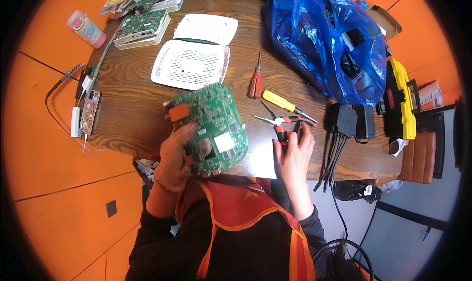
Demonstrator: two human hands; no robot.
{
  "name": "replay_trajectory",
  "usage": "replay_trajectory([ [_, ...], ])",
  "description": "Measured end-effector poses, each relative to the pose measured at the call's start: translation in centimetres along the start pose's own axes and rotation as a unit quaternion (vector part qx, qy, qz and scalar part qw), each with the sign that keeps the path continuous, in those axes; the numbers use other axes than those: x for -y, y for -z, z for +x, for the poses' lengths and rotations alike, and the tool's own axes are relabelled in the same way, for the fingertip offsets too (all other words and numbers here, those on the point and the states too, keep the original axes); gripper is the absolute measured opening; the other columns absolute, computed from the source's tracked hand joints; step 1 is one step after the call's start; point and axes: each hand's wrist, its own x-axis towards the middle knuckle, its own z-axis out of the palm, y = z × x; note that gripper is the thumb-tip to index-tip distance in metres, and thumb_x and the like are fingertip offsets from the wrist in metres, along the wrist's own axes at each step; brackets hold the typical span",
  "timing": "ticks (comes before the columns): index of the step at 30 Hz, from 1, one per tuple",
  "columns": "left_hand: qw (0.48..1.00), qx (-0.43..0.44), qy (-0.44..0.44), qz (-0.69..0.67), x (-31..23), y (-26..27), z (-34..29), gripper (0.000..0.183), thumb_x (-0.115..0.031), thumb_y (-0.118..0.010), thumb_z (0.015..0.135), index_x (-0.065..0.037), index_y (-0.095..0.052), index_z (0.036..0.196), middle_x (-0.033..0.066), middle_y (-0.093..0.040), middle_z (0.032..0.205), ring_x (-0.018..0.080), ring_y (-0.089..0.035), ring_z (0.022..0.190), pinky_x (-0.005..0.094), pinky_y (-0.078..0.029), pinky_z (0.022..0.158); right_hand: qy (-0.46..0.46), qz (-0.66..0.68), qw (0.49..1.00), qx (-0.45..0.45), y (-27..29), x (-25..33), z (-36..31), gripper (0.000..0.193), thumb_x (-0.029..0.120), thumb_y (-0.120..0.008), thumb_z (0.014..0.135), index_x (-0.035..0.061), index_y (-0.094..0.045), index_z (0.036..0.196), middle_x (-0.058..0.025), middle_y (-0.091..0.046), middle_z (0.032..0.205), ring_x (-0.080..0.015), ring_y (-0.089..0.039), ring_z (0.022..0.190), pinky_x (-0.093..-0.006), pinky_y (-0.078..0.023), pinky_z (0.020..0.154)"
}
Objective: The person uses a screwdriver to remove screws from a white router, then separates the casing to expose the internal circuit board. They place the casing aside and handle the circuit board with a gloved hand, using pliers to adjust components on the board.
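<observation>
My left hand [176, 150], in a knitted glove, grips a green circuit board [228, 118] by its left edge and holds it tilted above the table's near edge. An orange square piece [179, 112] shows at the board's upper left. My bare right hand [296, 155] is at a pair of long-nose pliers [299, 119] with red and black handles, thumb and fingers around the handles. The pliers' jaws point left. Just beyond them lies a yellow-handled screwdriver [279, 101], and a red-handled screwdriver [256, 81] is farther back.
White vented casing halves [189, 64] lie behind the board. More circuit boards in white casings [142, 27] are stacked at the far left. A blue plastic bag [324, 45] fills the far right. Black adapters with cables [340, 121] and a yellow-and-black case [403, 101] sit right.
</observation>
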Motion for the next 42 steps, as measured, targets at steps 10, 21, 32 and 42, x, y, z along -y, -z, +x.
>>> replay_trajectory([
  [10, 0.966, 0.226, -0.060, -0.108, -3.5, -2.7, 9.9, 0.033, -0.014, -0.050, 0.092, -0.007, -0.045, 0.123, 0.0142, -0.061, 0.106, 0.0197, -0.064, 0.075, 0.0327, -0.057, 0.053, 0.121, 0.026, 0.991, 0.047, 1.0, -1.4, 2.1, 0.026, 0.016, -0.066, 0.070, -0.0019, -0.059, 0.087, -0.0184, -0.045, 0.122, -0.0383, -0.040, 0.116, -0.0490, -0.037, 0.091],
  [21, 0.942, 0.307, 0.046, -0.124, -4.2, -2.0, 10.0, 0.029, -0.020, -0.052, 0.090, -0.005, -0.056, 0.114, 0.0115, -0.064, 0.095, 0.0245, -0.064, 0.072, 0.0428, -0.058, 0.058, -0.073, 0.046, 0.995, -0.044, 1.4, 1.4, -0.3, 0.016, 0.011, -0.061, 0.074, -0.0038, -0.059, 0.078, -0.0176, -0.054, 0.099, -0.0322, -0.053, 0.092, -0.0389, -0.047, 0.071],
  [32, 0.941, 0.306, -0.002, -0.147, -4.0, -2.3, 9.0, 0.027, -0.010, -0.051, 0.091, -0.003, -0.054, 0.117, 0.0106, -0.063, 0.105, 0.0203, -0.064, 0.084, 0.0365, -0.057, 0.069, -0.029, 0.081, 0.971, -0.223, 1.7, 5.9, 0.3, 0.019, 0.008, -0.064, 0.066, -0.0018, -0.061, 0.082, -0.0198, -0.048, 0.105, -0.0313, -0.051, 0.098, -0.0380, -0.040, 0.087],
  [42, 0.947, 0.296, -0.017, -0.120, -3.6, -2.4, 8.5, 0.027, -0.011, -0.053, 0.090, -0.002, -0.054, 0.116, 0.0103, -0.063, 0.104, 0.0203, -0.065, 0.085, 0.0349, -0.057, 0.069, -0.041, 0.080, 0.975, -0.202, -0.3, 7.4, 1.4, 0.016, 0.007, -0.066, 0.066, 0.0000, -0.060, 0.079, -0.0216, -0.049, 0.108, -0.0330, -0.055, 0.095, -0.0381, -0.046, 0.081],
])
